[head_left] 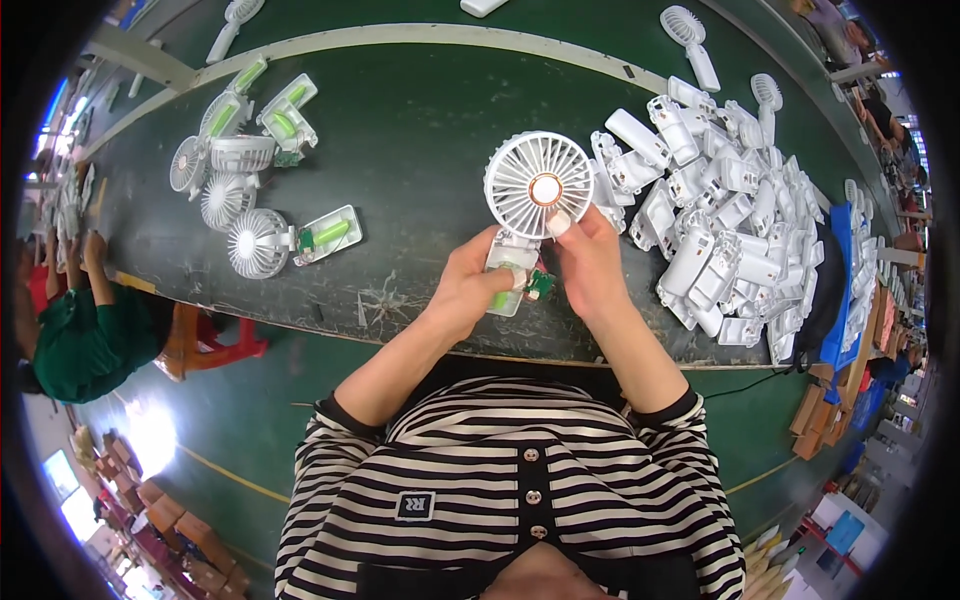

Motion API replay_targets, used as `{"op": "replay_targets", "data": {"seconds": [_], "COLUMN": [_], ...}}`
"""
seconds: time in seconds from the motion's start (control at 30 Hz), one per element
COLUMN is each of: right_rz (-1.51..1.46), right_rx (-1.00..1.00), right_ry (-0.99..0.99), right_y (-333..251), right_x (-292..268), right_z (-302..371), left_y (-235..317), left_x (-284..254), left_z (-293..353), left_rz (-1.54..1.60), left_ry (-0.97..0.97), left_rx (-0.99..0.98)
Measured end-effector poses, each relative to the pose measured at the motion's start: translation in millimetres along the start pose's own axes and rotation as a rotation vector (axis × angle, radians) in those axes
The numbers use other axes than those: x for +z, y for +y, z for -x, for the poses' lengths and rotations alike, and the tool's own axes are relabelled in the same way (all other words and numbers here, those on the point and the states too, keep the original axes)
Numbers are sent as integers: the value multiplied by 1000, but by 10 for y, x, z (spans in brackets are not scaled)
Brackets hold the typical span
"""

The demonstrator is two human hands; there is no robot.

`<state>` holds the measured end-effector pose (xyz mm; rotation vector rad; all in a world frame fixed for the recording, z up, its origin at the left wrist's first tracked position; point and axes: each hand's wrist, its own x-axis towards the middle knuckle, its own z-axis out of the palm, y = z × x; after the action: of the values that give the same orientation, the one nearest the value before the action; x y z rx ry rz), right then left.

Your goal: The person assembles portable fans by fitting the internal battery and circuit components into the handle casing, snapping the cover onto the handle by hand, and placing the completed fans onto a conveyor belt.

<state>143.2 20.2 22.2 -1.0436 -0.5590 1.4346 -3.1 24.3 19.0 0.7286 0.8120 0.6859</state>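
A white handheld fan point(538, 185) with a round grille and an orange ring at its hub is held up over the near part of the bench. Its handle is uncovered, showing a green circuit board point(540, 284) and a light-green battery point(503, 300). My left hand point(472, 280) grips the handle, with the thumb across its inside. Around the lower right of the fan head, my right hand point(588, 258) is closed, its thumb on the grille's edge. The fingers behind the fan are hidden.
Several fans with uncovered handles point(258, 243) lie on the dark green bench point(400, 130) to the left. A big heap of white plastic handle shells point(710, 250) covers the right side, beside a blue bin point(838, 290). Another person point(95, 335) works at the far left.
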Motion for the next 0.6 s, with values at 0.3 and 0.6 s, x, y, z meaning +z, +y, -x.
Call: {"op": "replay_targets", "data": {"seconds": [0.3,0.6], "right_rz": [-130,-2], "right_rx": [162,197], "right_ry": [-1,-135], "right_y": [43,-57], "right_x": [-69,-86], "right_z": [27,-11], "left_y": [-33,-82], "left_x": [43,-1], "left_z": [-62,-61], "left_rz": [-371,-354], "left_ry": [131,169], "left_rx": [177,300]}}
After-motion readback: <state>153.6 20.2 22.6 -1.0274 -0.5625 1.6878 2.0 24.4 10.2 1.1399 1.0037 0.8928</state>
